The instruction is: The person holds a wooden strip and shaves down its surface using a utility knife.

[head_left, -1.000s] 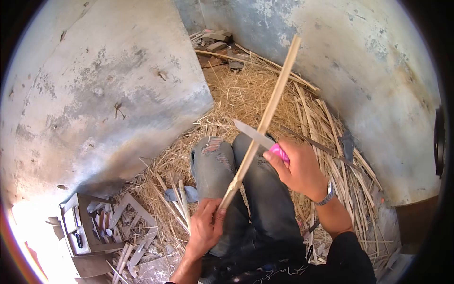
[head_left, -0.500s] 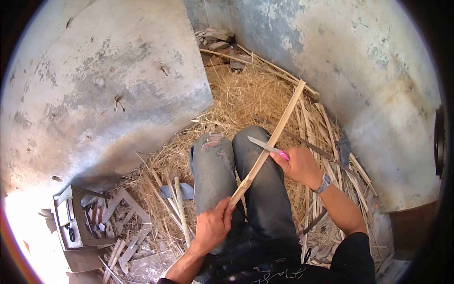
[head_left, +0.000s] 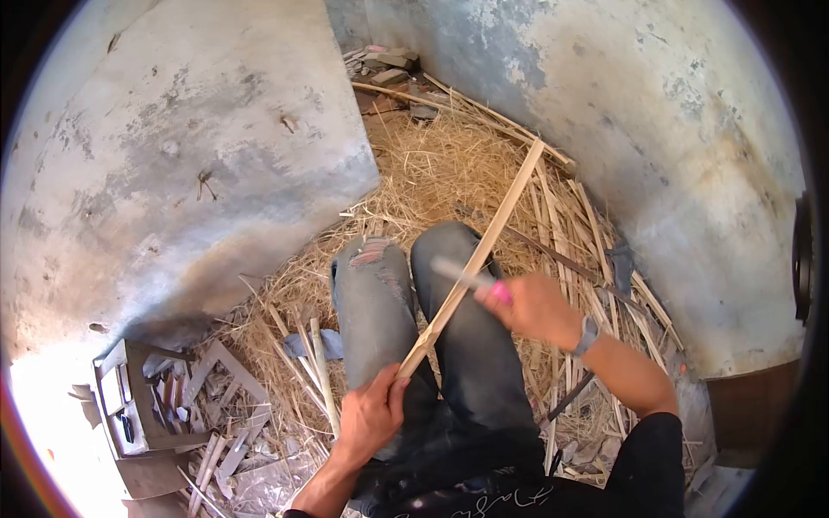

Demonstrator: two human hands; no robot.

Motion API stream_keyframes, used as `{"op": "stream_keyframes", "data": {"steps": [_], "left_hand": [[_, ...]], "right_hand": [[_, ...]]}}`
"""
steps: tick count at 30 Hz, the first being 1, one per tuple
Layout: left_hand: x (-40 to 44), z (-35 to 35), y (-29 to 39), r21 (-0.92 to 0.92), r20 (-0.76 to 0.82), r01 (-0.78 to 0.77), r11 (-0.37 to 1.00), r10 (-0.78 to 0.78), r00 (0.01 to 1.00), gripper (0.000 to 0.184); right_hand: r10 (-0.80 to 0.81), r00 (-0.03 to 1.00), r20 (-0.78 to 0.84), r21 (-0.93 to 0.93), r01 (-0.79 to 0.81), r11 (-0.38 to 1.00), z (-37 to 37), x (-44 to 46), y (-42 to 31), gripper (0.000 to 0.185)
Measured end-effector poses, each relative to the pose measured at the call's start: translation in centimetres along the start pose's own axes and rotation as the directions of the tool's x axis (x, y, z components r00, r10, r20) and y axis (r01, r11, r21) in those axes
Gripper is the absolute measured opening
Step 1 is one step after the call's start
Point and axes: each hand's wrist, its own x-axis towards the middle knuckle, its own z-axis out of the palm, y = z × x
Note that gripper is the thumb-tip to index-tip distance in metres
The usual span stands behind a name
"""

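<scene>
My left hand is closed round the near end of a long split bamboo strip. The strip slants up and away to the right over my thighs, with a notched or knobbly node close to my left hand. In my closed right hand is a knife with a pink handle. Its blade is smeared by motion and lies across the strip around the middle, pointing left. Whether the edge touches the strip I cannot tell.
Shavings cover the floor ahead. More bamboo strips lie along the right wall. A wooden box frame with scraps stands at left, near light poles. Broken bricks lie in the far corner.
The knife has moved slightly down and left and its blade is now blurred. The strip and my left hand have shifted a little left in view, together with the whole scene.
</scene>
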Motion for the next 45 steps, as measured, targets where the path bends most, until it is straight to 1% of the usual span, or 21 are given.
{"op": "stream_keyframes", "data": {"steps": [1,3,5,7,9,10,13,15,16,17,19,23,27,30,32,34,35,37,39,41,45], "left_hand": [[-0.5,-0.1,-0.4,-0.01,-0.004,0.004,1.0,-0.004,1.0,0.02],[-1.8,-0.7,-1.4,-0.018,0.016,0.007,1.0,-0.007,1.0,0.02],[-2.8,-1.3,-2.1,0.004,0.032,0.044,0.999,-0.044,0.998,0.02],[-2.6,-1.5,-1.9,0.004,0.026,0.04,0.999,-0.04,0.999,0.02],[-2.6,-1.4,-1.9,0.003,0.037,0.036,0.999,-0.036,0.999,0.021],[-2.8,-1.3,-2.4,0.007,0.014,0.013,1.0,-0.013,1.0,0.02],[-4.8,-2.1,-3.9,0.024,0.012,0.006,1.0,-0.007,1.0,0.02],[-6.3,-3.0,-5.2,0.041,0.001,0.01,0.999,-0.011,1.0,0.019],[-7.2,-3.5,-6.0,0.029,0.031,0.058,0.998,-0.059,0.998,0.019],[-7.3,-3.6,-6.5,0.017,0.062,0.106,0.994,-0.106,0.992,0.018],[-7.3,-3.6,-4.9,-0.024,0.067,0.177,0.984,-0.175,0.982,0.017],[-5.3,-2.7,-2.2,-0.088,0.169,0.244,0.966,-0.227,0.959,0.018],[-3.2,-1.1,-0.1,-0.046,0.087,0.143,0.989,-0.138,0.987,0.019],[-2.9,-0.2,0.1,0.003,0.031,0.052,0.999,-0.052,0.998,0.02],[-3.0,-0.1,0.2,0.026,0.025,0.065,0.998,-0.065,0.998,0.018],[-3.5,-0.1,0.0,0.076,0.015,0.042,0.996,-0.044,0.999,0.019],[-3.6,0.1,-0.1,0.126,-0.001,0.021,0.992,-0.021,1.0,0.02],[-3.5,0.8,-0.4,0.118,-0.025,0.014,0.993,-0.011,1.0,0.02],[-3.9,1.3,-0.7,0.112,-0.018,0.016,0.994,-0.014,1.0,0.021],[-3.7,1.2,-1.1,0.095,-0.071,-0.058,0.994,0.065,0.995,0.022],[-3.5,0.0,-0.7,0.111,-0.061,-0.045,0.993,0.052,0.997,0.021]], "right_hand": [[-0.093,0.991,0.1,0.005,0.093,0.996,0.3,-0.8,-0.6,0.069],[-0.059,0.998,-0.014,-0.057,0.058,0.997,-1.1,1.2,3.3,0.07],[0.169,0.979,-0.114,-0.004,-0.17,0.985,-4.2,4.7,7.1,0.07],[0.238,0.969,-0.064,0.014,-0.238,0.971,-3.3,3.2,4.9,0.068],[-0.046,0.991,0.122,-0.018,0.048,0.999,-1.6,0.5,0.4,0.069],[-0.065,0.972,0.228,-0.033,0.074,0.997,-0.9,0.0,0.0,0.067],[-0.115,0.97,-0.215,-0.246,0.06,0.967,-1.2,5.1,11.7,0.068],[0.204,0.935,-0.292,-0.142,-0.253,0.957,-5.3,7.5,20.5,0.072],[0.488,0.853,-0.187,-0.007,-0.498,0.867,-7.3,7.6,21.6,0.074],[0.486,0.852,-0.195,-0.005,-0.497,0.868,-8.2,7.3,20.7,0.074],[0.453,0.856,-0.249,0.05,-0.456,0.889,-8.4,5.6,17.3,0.077],[0.149,0.969,-0.197,0.36,-0.07,0.93,-4.3,1.5,5.4,0.068],[-0.083,0.996,0.016,0.118,0.08,0.99,-0.9,-3.4,-3.8,0.059],[-0.072,0.995,0.071,-0.053,0.076,0.996,1.1,-3.7,-3.4,0.061],[-0.033,0.996,-0.088,-0.02,0.032,0.999,1.4,-1.1,1.0,0.066],[0.183,0.972,-0.146,0.103,-0.169,0.98,-0.4,1.9,6.8,0.07],[0.175,0.973,-0.148,0.098,-0.162,0.982,-0.9,1.9,6.5,0.07],[0.219,0.975,0.025,0.103,-0.22,0.97,-2.3,1.0,4.4,0.07],[0.182,0.97,0.159,-0.005,-0.184,0.983,-0.6,-1.5,-0.2,0.072],[-0.158,0.979,0.129,0.053,0.152,0.987,1.1,-2.5,-1.0,0.074],[-0.133,0.977,0.169,0.161,0.105,0.981,0.0,0.9,0.8,0.071]]}}
